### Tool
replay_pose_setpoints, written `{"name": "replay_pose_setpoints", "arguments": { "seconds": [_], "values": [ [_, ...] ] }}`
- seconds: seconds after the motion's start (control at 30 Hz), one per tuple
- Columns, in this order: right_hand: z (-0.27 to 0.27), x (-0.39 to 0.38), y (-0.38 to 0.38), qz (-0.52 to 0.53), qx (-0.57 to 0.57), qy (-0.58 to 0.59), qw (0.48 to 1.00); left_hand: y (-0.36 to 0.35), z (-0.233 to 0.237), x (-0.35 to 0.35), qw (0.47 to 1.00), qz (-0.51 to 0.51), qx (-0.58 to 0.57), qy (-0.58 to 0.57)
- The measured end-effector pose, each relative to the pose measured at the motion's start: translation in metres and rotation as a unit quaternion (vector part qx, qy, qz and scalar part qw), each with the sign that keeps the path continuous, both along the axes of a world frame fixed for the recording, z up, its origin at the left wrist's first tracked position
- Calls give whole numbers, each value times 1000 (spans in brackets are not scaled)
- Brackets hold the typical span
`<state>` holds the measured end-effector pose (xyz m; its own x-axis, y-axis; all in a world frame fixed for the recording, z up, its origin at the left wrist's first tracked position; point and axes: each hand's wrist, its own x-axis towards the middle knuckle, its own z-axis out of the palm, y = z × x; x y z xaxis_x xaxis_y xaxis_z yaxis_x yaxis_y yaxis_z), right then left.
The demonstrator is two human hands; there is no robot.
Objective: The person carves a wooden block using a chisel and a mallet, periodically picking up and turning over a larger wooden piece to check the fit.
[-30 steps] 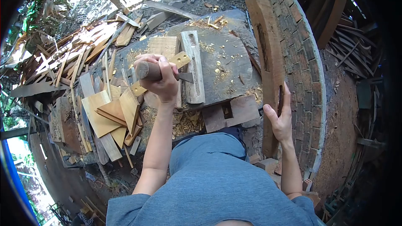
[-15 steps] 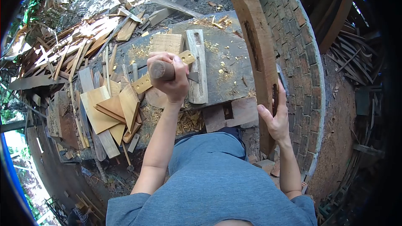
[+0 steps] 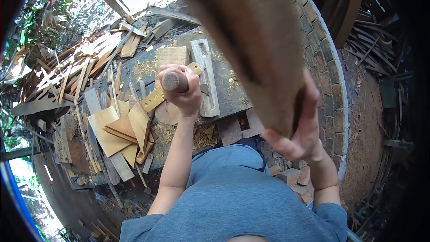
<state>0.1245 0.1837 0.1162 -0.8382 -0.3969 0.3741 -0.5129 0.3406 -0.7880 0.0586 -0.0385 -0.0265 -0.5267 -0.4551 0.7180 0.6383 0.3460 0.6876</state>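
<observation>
My left hand (image 3: 184, 96) is closed around the round wooden handle of a chisel (image 3: 172, 82), its end facing up. To the right of the fist, the metal chisel blade shows over a pale slotted wood piece (image 3: 210, 105). A yellow strip with holes (image 3: 153, 100) passes beneath my left hand, beside a squared wood block (image 3: 172, 55). My right hand (image 3: 298, 132) grips the lower end of a thick slotted timber (image 3: 264, 49). Raised close to the camera, the timber is blurred and its top runs out of view.
Thin yellowish boards (image 3: 118, 130) and sticks lie piled at left on the dark work surface (image 3: 230, 101). Shavings are scattered about. A curved brick wall (image 3: 329, 89) runs along the right, and a large scrap-wood heap (image 3: 76, 58) lies far left.
The timber in my right hand has risen toward the camera and tilted its top leftward. My left hand keeps its hold on the chisel over the slotted piece.
</observation>
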Motion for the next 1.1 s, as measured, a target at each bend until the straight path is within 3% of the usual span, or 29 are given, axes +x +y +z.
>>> {"name": "replay_pose_setpoints", "arguments": {
  "seconds": [0.07,0.1,0.13,0.17,0.2,0.27,0.37,0.4,0.43,0.5,0.53,0.57,0.6,0.63,0.67,0.7,0.77,0.8,0.83,0.9,1.1],
  "values": [
    [13,-3,-10,78,164,-90,979,-6,-35,4,1000,-21,12,-8],
    [36,-15,-21,80,367,-246,894,-7,-46,6,999,-38,28,-21],
    [38,-15,-21,76,367,-215,902,-8,-35,2,999,33,-23,37],
    [40,-17,-20,76,370,-179,908,-12,-35,-1,998,35,-18,44],
    [41,-16,-20,78,376,-175,907,-18,-39,-2,997,-7,73,-37],
    [38,-7,-21,69,178,-42,981,-23,-37,8,964,-49,206,-158],
    [19,-6,-25,84,214,-19,973,-18,-71,6,947,-70,300,-96],
    [30,-15,-28,94,373,-180,905,-32,-73,4,990,114,-20,-82],
    [37,-12,-30,88,371,-177,907,-32,-68,4,991,109,-22,-76],
    [45,-13,-29,89,399,-134,903,-25,-62,6,975,-26,185,-119],
    [45,-7,-30,90,332,-103,933,-34,-97,8,976,-51,131,-167],
    [38,-4,-30,95,334,-110,931,-21,-113,-9,974,-48,135,-175],
    [27,-1,-32,102,277,-95,951,0,-123,-40,957,226,165,-74],
    [21,2,-33,104,216,-77,968,-10,-118,-19,957,226,162,-76],
    [28,-7,-37,95,352,-177,914,-18,-102,3,980,115,159,-41],
    [28,-6,-35,86,348,-174,917,-19,-65,8,981,107,157,-36],
    [17,-12,-30,60,360,-145,920,-18,-13,5,919,99,366,-110],
    [0,-11,-22,54,295,-133,945,-31,-19,9,905,-18,420,-72],
    [-15,-11,-17,58,297,-136,943,-31,-18,11,904,-13,422,-75],
    [-41,-11,-7,-3,195,-172,965,-27,-10,12,901,35,431,-42],
    [-117,-11,15,-69,294,-312,901,-13,1,13,920,-15,388,-52]
  ]
}}
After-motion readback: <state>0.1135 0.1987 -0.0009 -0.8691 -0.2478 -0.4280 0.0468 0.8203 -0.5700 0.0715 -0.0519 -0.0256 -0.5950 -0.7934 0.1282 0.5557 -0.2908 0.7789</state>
